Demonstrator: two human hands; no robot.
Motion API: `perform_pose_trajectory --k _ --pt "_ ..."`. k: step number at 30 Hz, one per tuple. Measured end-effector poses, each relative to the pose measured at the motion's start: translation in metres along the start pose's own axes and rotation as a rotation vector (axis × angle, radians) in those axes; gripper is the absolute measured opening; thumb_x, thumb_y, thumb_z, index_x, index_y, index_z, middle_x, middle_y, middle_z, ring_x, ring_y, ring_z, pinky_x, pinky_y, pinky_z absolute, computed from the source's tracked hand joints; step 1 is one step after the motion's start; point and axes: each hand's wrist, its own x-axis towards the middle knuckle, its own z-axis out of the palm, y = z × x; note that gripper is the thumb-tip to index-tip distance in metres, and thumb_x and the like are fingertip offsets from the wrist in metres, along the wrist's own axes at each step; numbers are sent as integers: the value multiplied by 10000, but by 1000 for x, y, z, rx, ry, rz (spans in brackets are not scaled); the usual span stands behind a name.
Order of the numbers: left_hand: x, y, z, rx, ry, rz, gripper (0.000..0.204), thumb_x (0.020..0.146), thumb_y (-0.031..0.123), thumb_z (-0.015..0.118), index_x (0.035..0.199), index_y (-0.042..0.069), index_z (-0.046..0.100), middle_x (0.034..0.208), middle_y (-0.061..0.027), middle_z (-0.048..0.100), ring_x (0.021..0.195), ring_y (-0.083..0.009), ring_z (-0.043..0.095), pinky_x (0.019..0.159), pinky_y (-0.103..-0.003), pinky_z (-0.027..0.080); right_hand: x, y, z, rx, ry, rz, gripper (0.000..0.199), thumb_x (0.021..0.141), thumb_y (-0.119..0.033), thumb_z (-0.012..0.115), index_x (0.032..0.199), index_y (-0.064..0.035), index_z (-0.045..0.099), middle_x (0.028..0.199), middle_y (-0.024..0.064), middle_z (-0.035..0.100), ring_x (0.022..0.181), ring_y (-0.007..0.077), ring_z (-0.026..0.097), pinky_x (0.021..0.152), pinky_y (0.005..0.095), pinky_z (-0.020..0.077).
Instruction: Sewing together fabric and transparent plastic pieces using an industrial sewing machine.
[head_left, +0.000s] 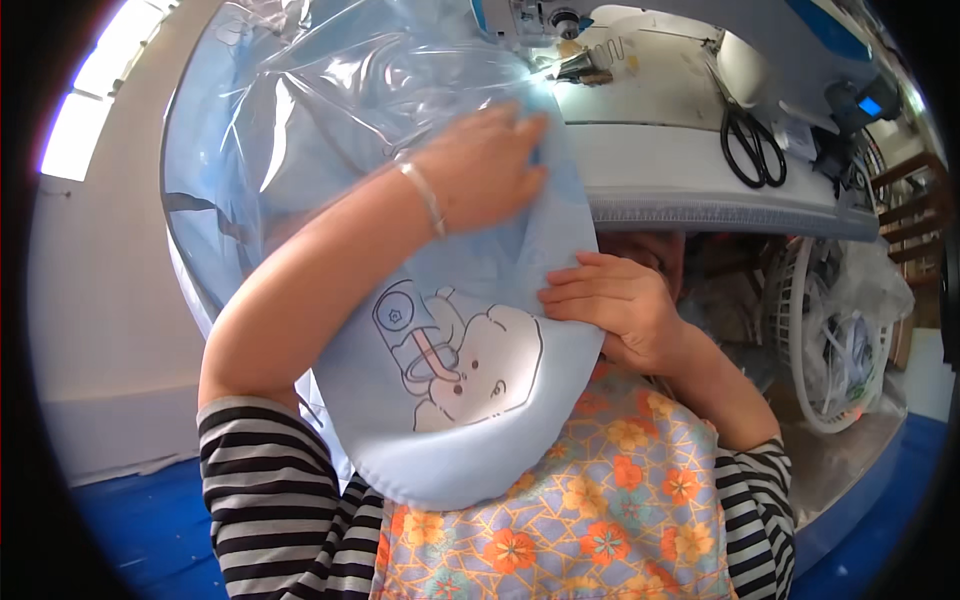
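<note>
A light blue fabric piece (480, 455) with a cartoon animal print hangs over the table's front edge towards my lap. My left hand (490, 165) reaches across its upper part, close to the sewing machine's needle area; motion blurs its fingers, so I cannot make out whether they grip. At the fabric's right edge, my right hand (625, 305) is closed, with fingers on top and the thumb side underneath. Clear plastic film (330, 100) lies crumpled over more blue fabric at the left. Beyond my left hand stands the sewing machine (545, 25), its lamp lit.
Black-handled scissors (752, 147) lie on the machine table at the right, near a white cone (742, 70). A ruler strip (720, 213) runs along the table's front edge. Below at the right is a white plastic basket (800, 330) filled with plastic bags; a wooden chair (910, 190) stands behind.
</note>
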Motion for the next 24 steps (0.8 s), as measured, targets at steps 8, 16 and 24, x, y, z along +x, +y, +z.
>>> perform_pose_trajectory --k 8,16,24 --pt "22 -59 2 16 -50 -191 488 920 266 493 1380 122 568 1387 -225 551 1300 -390 504 1074 -498 418 3 9 42 147 -29 115 292 744 -39 657 1029 -59 720 1107 70 726 1121 259 665 1032 478 481" --pt "12 -24 19 234 32 18 554 856 308 630 1343 53 561 1326 -153 604 1330 -323 491 1082 -569 349 12 16 38 151 -76 79 351 743 -23 631 1081 -77 708 1171 54 707 1144 261 648 1069 496 445" --pt "16 -36 14 359 239 201 481 809 270 649 1237 50 626 1203 -147 644 1307 -313 510 1183 -574 232 25 11 43 -24 -38 14 383 723 -39 649 1098 -95 707 1236 64 682 1165 250 636 1063 486 453"
